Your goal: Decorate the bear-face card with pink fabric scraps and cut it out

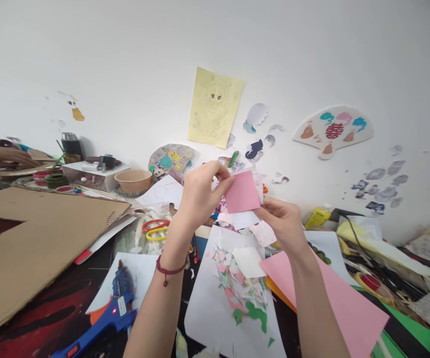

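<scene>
A small pink paper square [242, 193] is held up between my two hands, above the middle of the table. My left hand [204, 195] pinches its upper left corner between thumb and fingers. At its lower right corner, my right hand [282, 219] grips the edge the same way. Below lies a white sheet [203, 298] strewn with pink, white and green paper scraps [254, 315]. A large pink sheet [342, 303] lies under my right forearm.
A blue glue gun [106, 320] with a lit red light rests on white paper at the left. Cut cardboard [51, 228] covers the far left, near a beige bowl [133, 180]. Another person's hand [9, 156] is at the left edge. A yellow bottle [318, 217] stands by the wall.
</scene>
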A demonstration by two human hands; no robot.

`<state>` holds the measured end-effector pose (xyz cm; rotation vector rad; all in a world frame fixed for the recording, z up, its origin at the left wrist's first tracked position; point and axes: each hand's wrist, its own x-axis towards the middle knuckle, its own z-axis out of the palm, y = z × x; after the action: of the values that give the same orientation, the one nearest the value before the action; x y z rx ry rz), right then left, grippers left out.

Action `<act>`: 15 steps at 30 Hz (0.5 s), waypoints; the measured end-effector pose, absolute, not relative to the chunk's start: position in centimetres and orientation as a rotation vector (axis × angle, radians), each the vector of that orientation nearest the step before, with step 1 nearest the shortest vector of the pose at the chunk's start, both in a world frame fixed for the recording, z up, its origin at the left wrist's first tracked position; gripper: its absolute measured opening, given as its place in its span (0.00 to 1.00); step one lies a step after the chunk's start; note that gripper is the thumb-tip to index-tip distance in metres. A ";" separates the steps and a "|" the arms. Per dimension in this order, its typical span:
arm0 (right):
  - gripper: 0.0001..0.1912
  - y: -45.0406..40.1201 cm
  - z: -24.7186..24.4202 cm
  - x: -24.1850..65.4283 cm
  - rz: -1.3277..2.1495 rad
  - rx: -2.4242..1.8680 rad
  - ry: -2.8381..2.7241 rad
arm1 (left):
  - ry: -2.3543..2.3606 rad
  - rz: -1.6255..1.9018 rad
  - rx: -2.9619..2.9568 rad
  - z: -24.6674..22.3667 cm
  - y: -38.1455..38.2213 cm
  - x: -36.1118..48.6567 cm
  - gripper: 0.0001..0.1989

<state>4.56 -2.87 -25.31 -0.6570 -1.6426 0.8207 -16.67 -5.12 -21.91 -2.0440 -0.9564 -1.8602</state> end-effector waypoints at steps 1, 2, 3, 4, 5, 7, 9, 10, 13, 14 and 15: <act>0.07 -2.9 -25.3 4.6 0.822 -0.659 -1.647 | -0.952 -1.861 -2.037 -21.9 -5.1 -16.6 0.04; 0.07 -2.9 -25.3 4.6 0.825 -0.660 -1.650 | -0.947 -1.861 -2.031 -21.9 -5.1 -16.6 0.05; 0.07 -2.9 -25.3 4.6 0.829 -0.659 -1.652 | -0.943 -1.860 -2.025 -21.9 -5.2 -16.6 0.05; 0.07 -2.9 -25.3 4.7 0.832 -0.658 -1.653 | -0.941 -1.858 -2.020 -21.9 -5.2 -16.6 0.05; 0.07 -2.9 -25.3 4.7 0.833 -0.658 -1.654 | -0.942 -1.853 -2.017 -21.9 -5.2 -16.6 0.05; 0.07 -2.9 -25.3 4.6 0.829 -0.657 -1.656 | -0.947 -1.843 -2.017 -21.9 -5.2 -16.6 0.05; 0.08 -2.9 -25.3 4.6 0.831 -0.660 -1.658 | -0.957 -1.836 -2.016 -21.9 -5.1 -16.6 0.05; 0.08 -2.9 -25.3 4.5 0.835 -0.662 -1.659 | -0.958 -1.833 -2.016 -21.9 -5.1 -16.6 0.05; 0.08 -3.0 -25.2 4.5 0.846 -0.668 -1.661 | -0.955 -1.830 -2.017 -22.0 -5.1 -16.6 0.05; 0.07 -3.1 -25.2 4.5 0.848 -0.667 -1.661 | -0.952 -1.830 -2.018 -22.0 -5.1 -16.6 0.05; 0.07 -3.1 -25.1 4.5 0.855 -0.667 -1.664 | -0.951 -1.832 -2.017 -22.0 -5.1 -16.6 0.05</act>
<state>4.54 -3.10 -25.13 -0.6673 -1.6636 0.8548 -16.64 -5.07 -21.97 -2.0167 -0.9506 -1.8322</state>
